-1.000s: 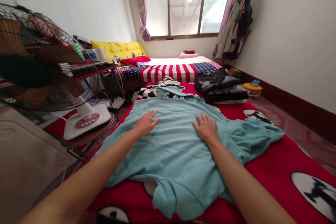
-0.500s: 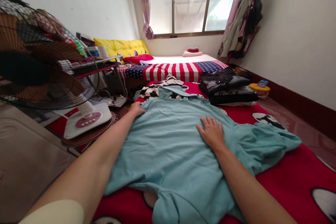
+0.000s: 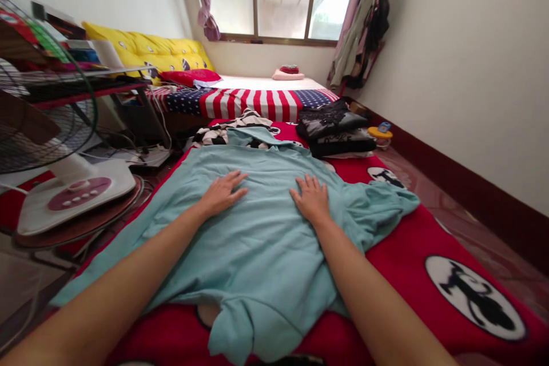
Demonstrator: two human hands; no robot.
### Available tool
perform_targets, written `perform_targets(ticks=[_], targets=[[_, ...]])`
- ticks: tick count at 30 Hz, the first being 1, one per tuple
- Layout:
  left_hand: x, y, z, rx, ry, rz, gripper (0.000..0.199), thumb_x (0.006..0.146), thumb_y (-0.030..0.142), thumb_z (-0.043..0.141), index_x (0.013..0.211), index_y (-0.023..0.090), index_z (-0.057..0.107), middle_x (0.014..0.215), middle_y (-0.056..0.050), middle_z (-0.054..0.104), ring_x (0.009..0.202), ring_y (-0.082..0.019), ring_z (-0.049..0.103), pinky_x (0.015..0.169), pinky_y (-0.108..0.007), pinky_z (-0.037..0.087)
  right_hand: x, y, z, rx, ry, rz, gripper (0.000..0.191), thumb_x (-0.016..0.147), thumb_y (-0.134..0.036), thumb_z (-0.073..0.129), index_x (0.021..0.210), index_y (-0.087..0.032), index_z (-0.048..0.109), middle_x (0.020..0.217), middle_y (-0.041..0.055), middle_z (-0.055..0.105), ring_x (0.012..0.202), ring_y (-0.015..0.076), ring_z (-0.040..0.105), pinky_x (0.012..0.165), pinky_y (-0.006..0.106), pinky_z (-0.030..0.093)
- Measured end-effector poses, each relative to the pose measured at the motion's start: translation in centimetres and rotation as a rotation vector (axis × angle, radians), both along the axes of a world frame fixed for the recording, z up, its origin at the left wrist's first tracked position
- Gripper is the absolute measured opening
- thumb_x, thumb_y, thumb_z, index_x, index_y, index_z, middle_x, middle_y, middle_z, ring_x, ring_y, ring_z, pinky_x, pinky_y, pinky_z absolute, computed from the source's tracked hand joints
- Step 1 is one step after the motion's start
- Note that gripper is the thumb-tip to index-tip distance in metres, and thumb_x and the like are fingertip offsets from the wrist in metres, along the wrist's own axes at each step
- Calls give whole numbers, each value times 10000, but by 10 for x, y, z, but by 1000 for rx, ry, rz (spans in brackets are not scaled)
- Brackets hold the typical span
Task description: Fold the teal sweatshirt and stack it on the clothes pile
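A light teal collared shirt (image 3: 257, 240) lies spread over a red blanket (image 3: 398, 257) with black-and-white round prints. My left hand (image 3: 223, 193) rests on the left part of the fabric, fingers apart. To its right, my right hand (image 3: 311, 197) lies flat on the same cloth with its fingers spread. Neither hand grips anything. One sleeve sticks out to the right in loose wrinkles, and another bunches toward me at the bottom. The collar end points away, touching a black-and-white patterned cloth (image 3: 251, 119).
A stack of folded dark clothes (image 3: 334, 128) sits at the blanket's far right. On the left stands an electric fan (image 3: 77, 194) beside a cluttered small table (image 3: 103, 84). Behind is a bed with a flag-striped cover (image 3: 253, 104). A yellow-lidded container (image 3: 380, 134) is by the wall.
My left hand has left the shirt's left edge and moved right onto its middle. The left side of the shirt now lies spread farther left. The view has turned slightly right.
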State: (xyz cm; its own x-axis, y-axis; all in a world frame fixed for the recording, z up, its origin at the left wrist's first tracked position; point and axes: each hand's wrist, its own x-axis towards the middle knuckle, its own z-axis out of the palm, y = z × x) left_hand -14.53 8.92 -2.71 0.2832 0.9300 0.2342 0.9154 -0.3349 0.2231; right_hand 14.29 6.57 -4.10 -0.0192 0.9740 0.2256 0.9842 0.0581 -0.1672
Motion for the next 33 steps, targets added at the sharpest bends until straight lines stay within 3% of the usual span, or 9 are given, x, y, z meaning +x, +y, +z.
perform_targets(ticks=[3, 9, 13, 18, 21, 23, 26, 30, 33], targets=[[-2, -12, -14, -72, 129, 17, 584, 931, 568, 344, 1464, 329, 344, 1580, -43, 243, 1450, -305, 189, 1140, -565, 147, 1, -2, 1, -29, -17, 18, 569, 953, -504, 335, 1437, -212, 404, 1549, 116, 297, 1422, 316, 220, 1125, 540, 158], [-28, -30, -18, -86, 237, 97, 557, 962, 479, 282, 1485, 290, 310, 1585, -64, 209, 1455, -304, 177, 1131, -565, 179, 2, -8, 5, -153, -60, 69, 652, 960, -553, 257, 1509, -202, 259, 1593, 124, 150, 1456, 333, 94, 1140, 543, 102], [-34, -68, -15, -120, 252, -4, 569, 954, 445, 314, 1487, 245, 315, 1585, -78, 186, 1456, -299, 165, 1145, -543, 193, 3, -22, 8, -229, -39, 149, 689, 938, -606, 274, 1521, -244, 214, 1603, 105, 87, 1463, 326, 40, 1153, 525, 90], [-37, -134, 26, -303, 137, -331, 572, 924, 437, 446, 1465, 275, 356, 1569, -63, 229, 1438, -280, 227, 1137, -480, 272, 17, -61, 20, -293, 49, 330, 675, 920, -559, 411, 1499, -235, 289, 1593, 99, 122, 1468, 282, 60, 1168, 488, 108], [-33, -179, 57, -377, 64, -521, 713, 866, 379, 579, 1493, 360, 238, 1547, -47, 295, 1378, -252, 375, 1064, -429, 407, 34, -97, 31, -324, 348, 540, 534, 893, -491, 521, 1359, -230, 524, 1518, 85, 365, 1403, 242, 321, 1149, 405, 247], [-25, -207, 64, -331, 61, -563, 858, 798, 319, 657, 1505, 375, 174, 1555, -51, 277, 1356, -258, 413, 1027, -425, 455, 46, -125, 37, -309, 637, 562, 416, 894, -460, 534, 1221, -223, 634, 1333, 74, 591, 1235, 208, 540, 1069, 357, 388], [-8, -236, 49, -163, 65, -576, 898, 726, 256, 710, 1491, 371, 255, 1558, -58, 281, 1345, -295, 424, 1021, -450, 473, 62, -167, 41, -217, 833, 491, 357, 851, -432, 615, 1136, -224, 671, 1159, 78, 689, 1099, 214, 627, 989, 378, 471], [17, -250, 15, 4, 11, -604, 716, 802, 223, 633, 1450, 350, 357, 1401, -73, 528, 1218, -273, 552, 980, -421, 514, 72, -207, 31, -171, 563, 615, 505, 716, -365, 766, 1197, -287, 636, 1336, 89, 579, 1243, 265, 523, 1095, 494, 353], [28, -249, 6, 57, -63, -592, 482, 878, 169, 506, 1346, 283, 485, 1178, -80, 662, 1035, -222, 633, 909, -356, 541, 69, -217, 14, -76, 366, 592, 598, 712, -275, 754, 1281, -287, 569, 1441, 101, 470, 1323, 280, 437, 1121, 528, 303]])
